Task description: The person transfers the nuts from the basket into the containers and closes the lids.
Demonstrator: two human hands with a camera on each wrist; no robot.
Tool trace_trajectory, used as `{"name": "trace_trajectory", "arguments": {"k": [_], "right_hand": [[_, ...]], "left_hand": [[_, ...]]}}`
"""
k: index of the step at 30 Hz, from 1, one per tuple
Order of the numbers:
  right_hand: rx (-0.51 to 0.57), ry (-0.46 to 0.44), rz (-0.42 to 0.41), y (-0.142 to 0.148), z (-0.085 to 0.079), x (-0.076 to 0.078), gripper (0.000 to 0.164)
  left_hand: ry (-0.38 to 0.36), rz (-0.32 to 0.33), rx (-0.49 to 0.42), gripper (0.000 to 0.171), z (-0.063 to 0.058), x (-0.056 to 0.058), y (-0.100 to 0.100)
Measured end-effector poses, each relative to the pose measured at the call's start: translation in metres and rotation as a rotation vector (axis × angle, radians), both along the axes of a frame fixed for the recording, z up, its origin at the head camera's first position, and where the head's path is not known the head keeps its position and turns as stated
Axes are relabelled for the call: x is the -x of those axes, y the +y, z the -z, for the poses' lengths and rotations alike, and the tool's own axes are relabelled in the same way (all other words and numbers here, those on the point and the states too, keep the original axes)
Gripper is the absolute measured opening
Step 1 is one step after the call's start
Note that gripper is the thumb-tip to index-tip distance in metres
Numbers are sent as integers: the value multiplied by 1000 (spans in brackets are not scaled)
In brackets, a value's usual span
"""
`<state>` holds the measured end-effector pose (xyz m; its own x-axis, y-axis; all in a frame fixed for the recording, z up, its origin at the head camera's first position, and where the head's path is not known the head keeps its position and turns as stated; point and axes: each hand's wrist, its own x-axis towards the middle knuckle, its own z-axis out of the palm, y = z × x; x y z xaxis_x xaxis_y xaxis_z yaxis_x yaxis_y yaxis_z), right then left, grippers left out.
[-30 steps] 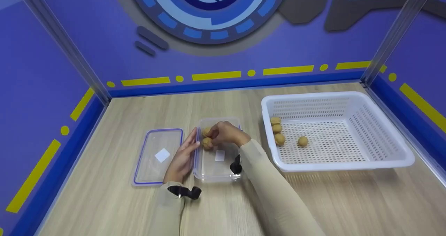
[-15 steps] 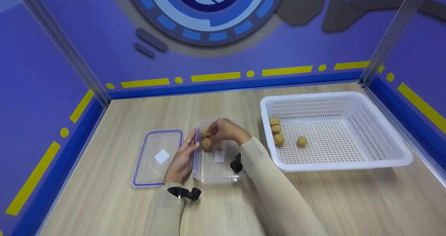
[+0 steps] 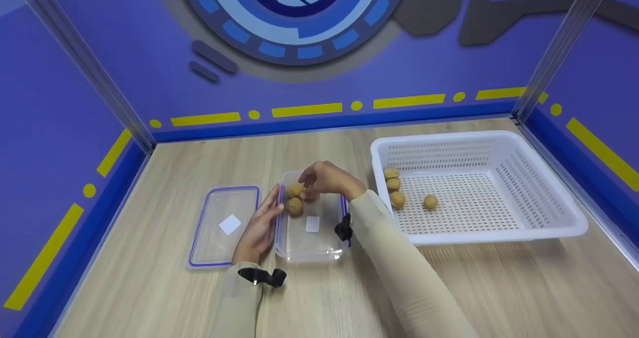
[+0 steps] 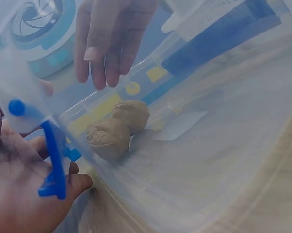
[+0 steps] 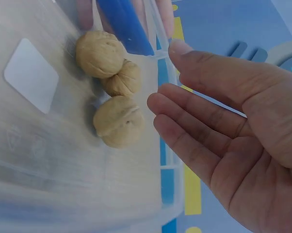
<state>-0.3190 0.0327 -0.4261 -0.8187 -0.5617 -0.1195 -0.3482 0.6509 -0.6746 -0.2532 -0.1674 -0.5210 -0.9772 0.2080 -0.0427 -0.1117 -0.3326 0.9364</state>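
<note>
Container, rectangular, of clear plastic and open-topped (image 3: 307,254), is taken as the reference point. It is set on a pale wood-grain table (image 3: 159,303). A small white label (image 3: 312,224) is seen at its base.

Contents: three round, tan walnuts with wrinkled shells (image 3: 294,207) are counted in the right wrist view, grouped at the far left of the container's floor. Two are seen close against each other along the left wall; the third is placed just to the right of the farther one. Contact of the third with its neighbour cannot be judged.

Left hand (image 3: 257,233): laid along the outside of the container's left wall, fingers extended, thumb spread from them and brought to the rim; not clamped.

Right hand (image 3: 329,178): held over the container's far part, above the walnuts. Nothing is gripped; thumb and fingers are parted and loosely bent, as shown by the right wrist view.

To the left of the container, a flat, clear plastic lid with a purple-blue sealing edge (image 3: 214,243) is laid on the table, a white square sticker (image 3: 230,224) seen on it. One corner is covered by the left hand and wrist.

To the right of the container, a large white perforated plastic basket (image 3: 479,236) is placed. Four more walnuts (image 3: 430,201) are counted inside: three lined up by its left wall, one set apart.
</note>
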Motion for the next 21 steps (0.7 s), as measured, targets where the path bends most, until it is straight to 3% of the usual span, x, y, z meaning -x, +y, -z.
{"name": "trace_trajectory", "arguments": {"k": [7, 21], "right_hand": [[0, 17, -15, 9, -8, 1, 40], [-16, 68, -41, 36, -24, 9, 40]], "left_hand": [[9, 28, -25, 65, 3, 0, -1], [-26, 24, -29, 66, 1, 0, -1]]}}
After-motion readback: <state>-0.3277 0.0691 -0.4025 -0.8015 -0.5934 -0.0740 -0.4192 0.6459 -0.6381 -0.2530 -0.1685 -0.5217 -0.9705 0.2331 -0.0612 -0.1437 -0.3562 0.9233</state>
